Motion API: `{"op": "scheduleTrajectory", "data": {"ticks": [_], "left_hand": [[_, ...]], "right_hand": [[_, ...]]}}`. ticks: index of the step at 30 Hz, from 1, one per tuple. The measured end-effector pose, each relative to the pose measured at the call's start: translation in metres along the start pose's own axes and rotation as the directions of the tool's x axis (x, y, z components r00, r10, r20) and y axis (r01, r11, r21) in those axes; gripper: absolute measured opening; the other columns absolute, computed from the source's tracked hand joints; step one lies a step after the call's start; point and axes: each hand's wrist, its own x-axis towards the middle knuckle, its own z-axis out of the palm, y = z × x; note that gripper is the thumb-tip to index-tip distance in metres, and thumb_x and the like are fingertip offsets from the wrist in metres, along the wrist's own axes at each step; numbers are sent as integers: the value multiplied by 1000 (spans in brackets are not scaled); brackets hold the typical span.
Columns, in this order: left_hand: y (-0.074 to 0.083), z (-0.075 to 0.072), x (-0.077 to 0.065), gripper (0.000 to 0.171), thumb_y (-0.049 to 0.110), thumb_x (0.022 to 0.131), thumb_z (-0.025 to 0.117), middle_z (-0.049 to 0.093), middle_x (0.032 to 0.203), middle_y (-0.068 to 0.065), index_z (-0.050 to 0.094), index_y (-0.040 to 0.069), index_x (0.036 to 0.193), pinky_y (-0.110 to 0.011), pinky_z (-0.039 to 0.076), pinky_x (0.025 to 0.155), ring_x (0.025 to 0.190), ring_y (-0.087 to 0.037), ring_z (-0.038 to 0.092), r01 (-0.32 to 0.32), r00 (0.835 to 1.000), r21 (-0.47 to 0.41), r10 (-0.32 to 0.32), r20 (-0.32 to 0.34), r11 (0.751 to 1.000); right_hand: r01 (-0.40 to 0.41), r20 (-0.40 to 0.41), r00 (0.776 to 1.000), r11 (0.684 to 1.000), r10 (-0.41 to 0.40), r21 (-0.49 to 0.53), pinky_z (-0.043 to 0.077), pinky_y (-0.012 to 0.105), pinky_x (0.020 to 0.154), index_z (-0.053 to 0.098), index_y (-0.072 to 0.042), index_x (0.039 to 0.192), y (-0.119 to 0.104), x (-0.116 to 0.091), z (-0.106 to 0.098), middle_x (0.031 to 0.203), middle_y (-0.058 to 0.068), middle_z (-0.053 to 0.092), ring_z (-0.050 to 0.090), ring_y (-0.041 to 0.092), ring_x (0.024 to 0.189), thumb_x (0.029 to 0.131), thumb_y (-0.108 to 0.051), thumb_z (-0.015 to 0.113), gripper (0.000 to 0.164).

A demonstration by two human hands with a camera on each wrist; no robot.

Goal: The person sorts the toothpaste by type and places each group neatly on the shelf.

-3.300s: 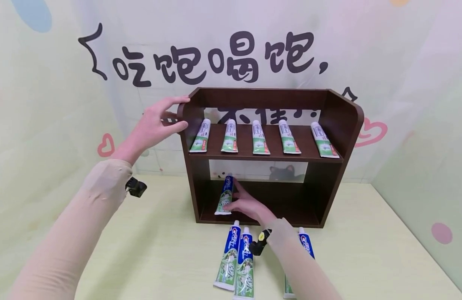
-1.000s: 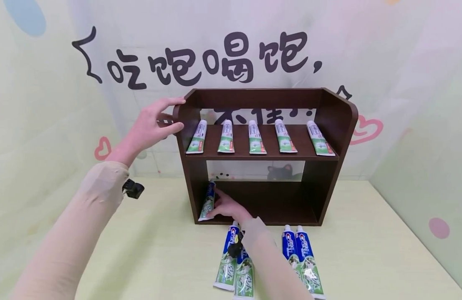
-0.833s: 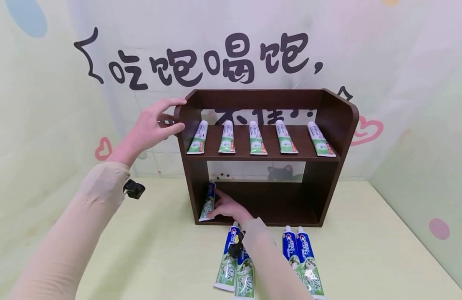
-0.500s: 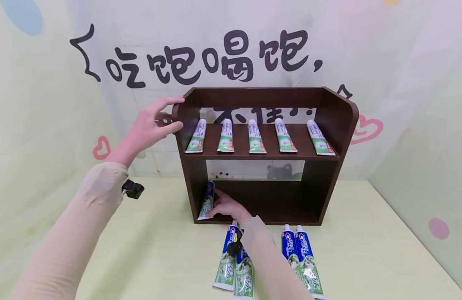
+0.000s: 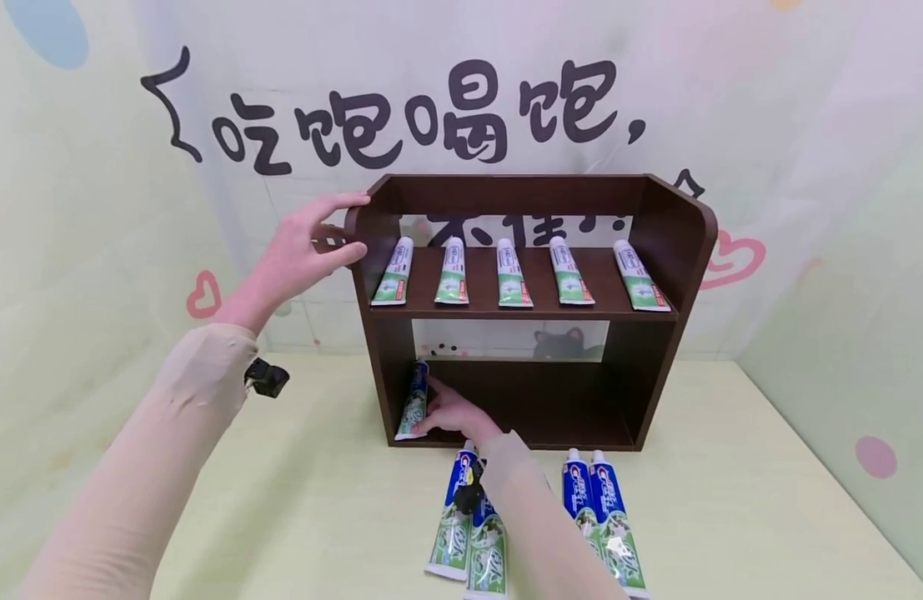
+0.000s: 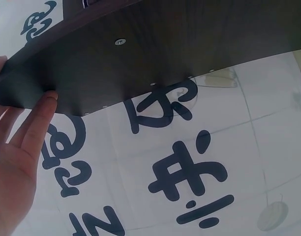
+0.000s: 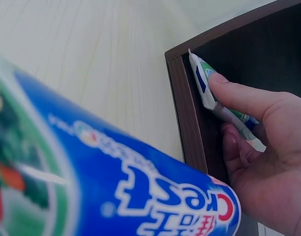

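Note:
In the head view, my right hand [image 5: 453, 412] holds a blue-and-green toothpaste tube [image 5: 414, 402] in the lower compartment of a dark brown shelf [image 5: 532, 312]. The tube leans at the left end, close by the side panel, cap end up. In the right wrist view, the thumb [image 7: 244, 98] lies on one face of this tube [image 7: 204, 81], with curled fingers at its other side. My left hand [image 5: 299, 246] grips the front edge of the shelf's left side panel near the top. Its fingertips touch the panel's outer face [image 6: 121, 69] in the left wrist view.
Several white-and-green toothpaste tubes [image 5: 514, 275] stand spaced along the upper shelf. Before the shelf, a pair of blue-and-green tubes [image 5: 452, 525] lies partly under the right forearm; another pair [image 5: 614, 525] lies to its right. A printed curtain [image 5: 206, 125] hangs behind.
Compared with the earliest frame, my right hand has shifted the held tube left to the lower compartment's left end. Over the last second both hands stay nearly still.

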Motion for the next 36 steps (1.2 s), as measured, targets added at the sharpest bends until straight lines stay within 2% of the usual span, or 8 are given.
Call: {"op": "scheduleTrajectory", "data": {"ticks": [4, 10, 12, 19, 23, 28, 36], "left_hand": [[1, 0, 2, 58, 10, 89, 70, 52, 148, -2, 52, 20, 143, -7, 55, 75, 87, 6, 64, 7, 1000, 6, -7, 2, 1000], [2, 0, 3, 57, 10, 89, 70, 52, 148, -1, 53, 20, 143, -7, 55, 77, 93, -17, 70, 10, 1000, 26, -10, 4, 1000], [2, 1, 3, 57, 10, 89, 70, 52, 148, -1, 53, 19, 143, -7, 55, 77, 93, -19, 70, 8, 1000, 27, -8, 3, 1000], [2, 0, 5, 57, 9, 89, 70, 52, 148, -1, 53, 16, 143, -7, 55, 76, 86, 4, 64, 9, 1000, 12, -9, -3, 1000], [2, -1, 4, 57, 8, 89, 70, 52, 148, -2, 52, 16, 143, -6, 54, 76, 85, 6, 63, 7, 1000, 10, -7, -6, 1000], [2, -2, 2, 58, 8, 89, 70, 52, 147, -2, 52, 17, 143, -6, 54, 77, 86, 7, 63, 8, 1000, 8, -8, -5, 1000], [1, -1, 0, 58, 8, 89, 70, 52, 148, -2, 52, 18, 143, -6, 55, 75, 86, 10, 62, -3, 1000, 19, 3, -1, 1000]], "right_hand": [[-3, -9, 1000, 1000, 3, -18, 49, 28, 82, 17, -10, 159, -4, -2, -1, 104, 9, 57, 52, 18, 93, 79, -9, 81, 102], [-15, -25, 1000, 999, 14, -39, 51, 36, 91, 18, -11, 159, -3, 0, 0, 112, 13, 57, 53, 21, 99, 80, -8, 81, 101], [-15, -24, 1000, 999, 14, -47, 51, 37, 93, 18, -10, 159, -2, 1, -1, 114, 14, 58, 53, 21, 100, 80, -8, 81, 101], [-19, -45, 999, 995, 15, -97, 53, 38, 94, 23, -10, 158, -4, 2, -1, 113, 13, 59, 55, 21, 99, 80, -14, 82, 98], [-13, -47, 999, 991, 7, -135, 53, 40, 96, 25, -7, 156, -8, 0, -2, 116, 15, 61, 57, 22, 101, 80, -16, 82, 95], [0, -9, 1000, 985, -2, -171, 54, 42, 97, 29, -4, 155, -12, -8, -6, 122, 19, 61, 60, 25, 105, 83, -18, 79, 88], [67, -33, 997, 987, -72, -147, 58, 40, 90, 39, -5, 150, -17, -36, -23, 130, 21, 58, 63, 29, 110, 88, -21, 74, 73]]}}
